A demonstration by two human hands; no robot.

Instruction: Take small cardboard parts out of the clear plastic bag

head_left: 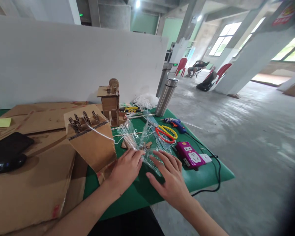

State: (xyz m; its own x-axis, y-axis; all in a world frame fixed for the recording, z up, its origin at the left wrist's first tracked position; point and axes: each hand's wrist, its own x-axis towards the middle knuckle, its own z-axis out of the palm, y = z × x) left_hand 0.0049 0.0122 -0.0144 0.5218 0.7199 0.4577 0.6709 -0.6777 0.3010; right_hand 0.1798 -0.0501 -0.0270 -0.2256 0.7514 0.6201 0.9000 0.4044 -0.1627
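While resting on the desk, both hands at the crinkled clear bag.

Left hand with fingertips pinched on the bag's near left corner, grip closed on the film; right hand laid flat and open, fingers spread, pressing the bag's near right edge without grasping. Bag stretched away from both hands, long axis running near-to-far with a slight lean left, thin sticks inside pointing the same way. Both hands at equal reach, left touching the cardboard wedge just beside it. Scissors just beyond the bag on the right, pink power strip right of the right hand, glue gun and steel flask farther off.
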